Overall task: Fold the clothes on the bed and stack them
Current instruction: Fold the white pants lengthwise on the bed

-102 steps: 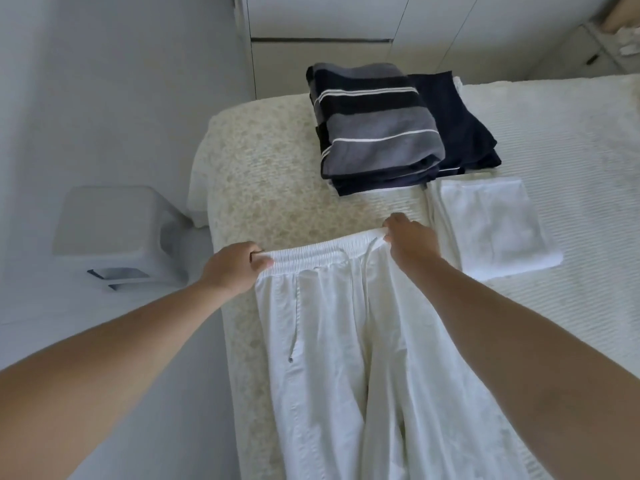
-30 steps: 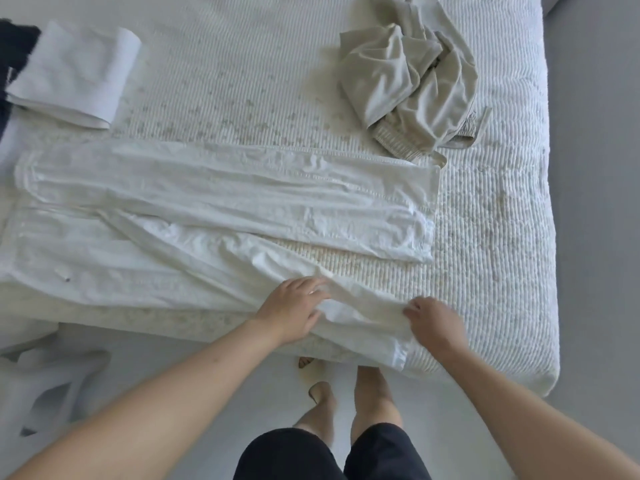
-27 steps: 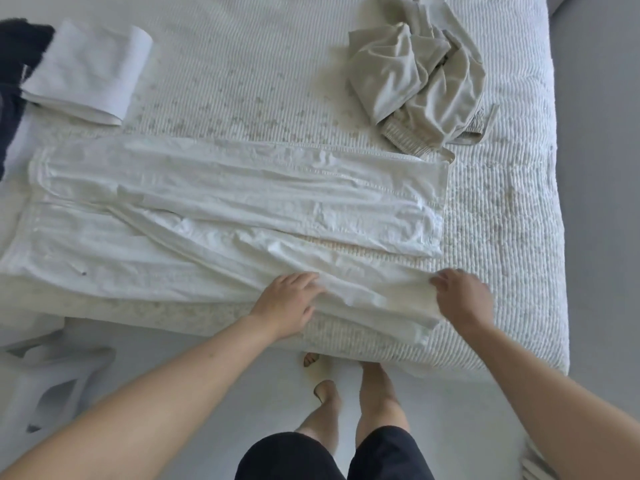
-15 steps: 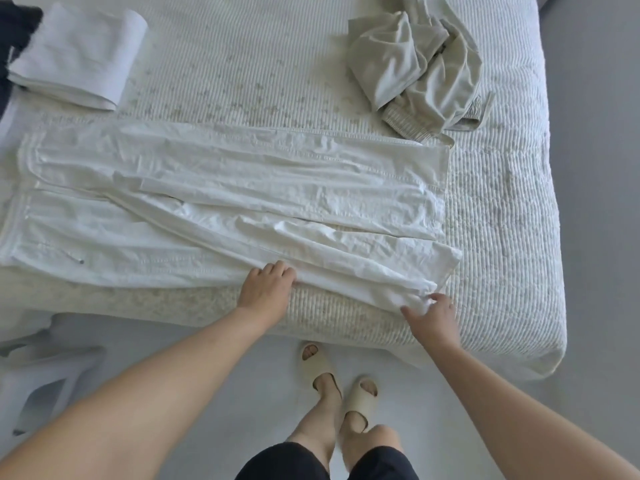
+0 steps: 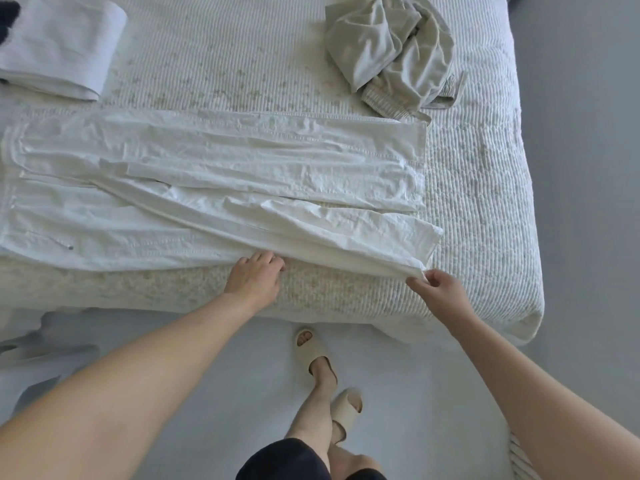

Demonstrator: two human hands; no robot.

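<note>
Head view, looking down across the near edge of a bed [image 5: 485, 188] covered with a ribbed, pale quilt. A pair of white trousers [image 5: 221, 188] lies lengthwise across the middle of the frame, waistband toward the left edge and both legs running to the right; the farther leg lies flat, with its hem square to the bed at centre right, while the nearer leg is creased and runs along the near edge of the mattress. The right hand [image 5: 440, 292], at lower right of centre, pinches the near corner of the nearer leg's hem between thumb and fingertips and holds it slightly raised off the quilt. The left hand [image 5: 254, 277], at centre, rests at the lower edge of the same leg with its fingers bent and their tips at or just under the fabric edge; whether they actually clasp the cloth cannot be told. At upper left lies a folded white garment [image 5: 59, 46], with a dark item [image 5: 7, 13] barely showing at the frame edge beside it. At upper right a crumpled beige garment [image 5: 391, 53] sits in a heap, its ribbed band just beyond the far corner of the farther leg's hem. Below the bed, on a pale floor [image 5: 415, 375], the person's feet stand in beige slippers [image 5: 313, 348], with dark shorts [image 5: 287, 460] at the bottom edge.
</note>
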